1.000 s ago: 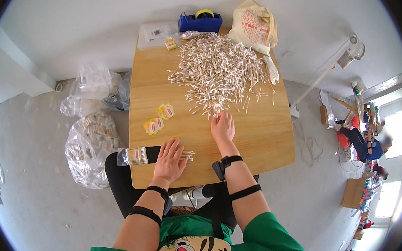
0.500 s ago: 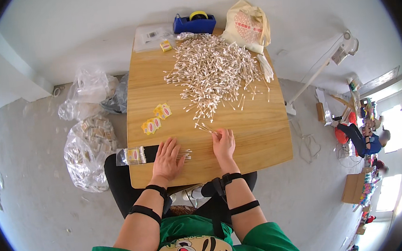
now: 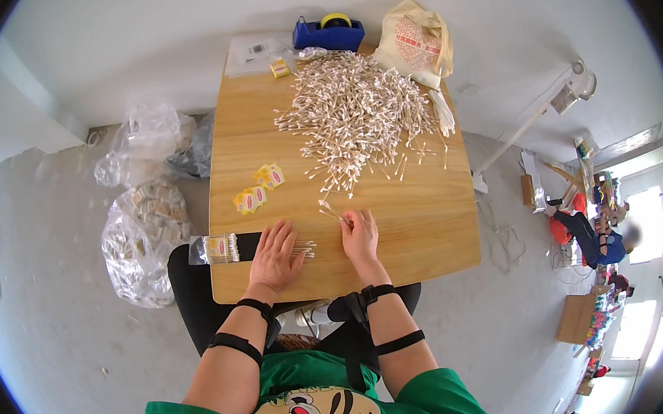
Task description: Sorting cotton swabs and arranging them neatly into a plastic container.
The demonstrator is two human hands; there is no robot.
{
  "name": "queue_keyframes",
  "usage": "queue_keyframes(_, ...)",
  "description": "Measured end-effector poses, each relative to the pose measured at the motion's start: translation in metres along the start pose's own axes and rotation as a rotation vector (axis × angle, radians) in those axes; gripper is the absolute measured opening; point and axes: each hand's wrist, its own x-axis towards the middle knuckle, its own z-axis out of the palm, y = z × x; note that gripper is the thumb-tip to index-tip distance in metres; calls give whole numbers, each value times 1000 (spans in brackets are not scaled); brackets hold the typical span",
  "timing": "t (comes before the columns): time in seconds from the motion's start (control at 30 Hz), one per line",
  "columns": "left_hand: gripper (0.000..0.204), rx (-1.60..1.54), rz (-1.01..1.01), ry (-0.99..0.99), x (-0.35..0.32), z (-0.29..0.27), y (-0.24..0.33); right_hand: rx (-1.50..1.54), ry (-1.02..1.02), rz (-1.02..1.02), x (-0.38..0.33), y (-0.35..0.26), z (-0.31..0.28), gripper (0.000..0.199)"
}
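- Right hand (image 3: 360,234) has drawn back from the cotton swab heap (image 3: 355,112), fingers pinched on a few swabs (image 3: 330,209).
- Left hand (image 3: 274,255) lies flat, fingers spread, pinning a small swab bundle (image 3: 302,249) at lower centre.

A second ago the right hand (image 3: 360,234) was stretched forward at the near edge of the big heap of cotton swabs (image 3: 355,112) in the upper middle of the frame; it has since drawn back toward the lower middle and now pinches a few loose swabs (image 3: 330,210) lifted at an angle just off the wooden table (image 3: 419,231). The left hand (image 3: 274,254) has slid slightly toward the near edge and lies flat beside a small bundle of swabs (image 3: 302,249). The head view has also tilted, so the table sits a little lower in the frame.
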Motion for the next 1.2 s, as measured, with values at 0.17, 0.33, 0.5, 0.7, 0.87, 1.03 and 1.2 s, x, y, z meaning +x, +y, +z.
queue_keyframes(0.17,50,29,12,0,0,-1,-3,79,7,-32,-18,-8,1,9)
queue_keyframes(0.33,55,17,-7,-1,2,3,-2,88,-87,-95,-20,-24,8,11)
queue_keyframes(0.5,58,49,-15,-13,0,4,-4,132,-184,-129,-9,-44,15,13)
queue_keyframes(0.7,52,91,0,-59,1,2,-2,-91,60,-78,35,-44,25,16)
queue_keyframes(0.87,47,27,-10,0,1,2,-3,-142,-11,103,36,-38,24,10)
queue_keyframes(1.03,46,-32,-4,48,2,2,-4,-141,13,36,11,-27,17,6)
queue_keyframes(1.2,49,-98,-8,33,-1,-2,-5,81,-215,-70,-8,-35,13,7)
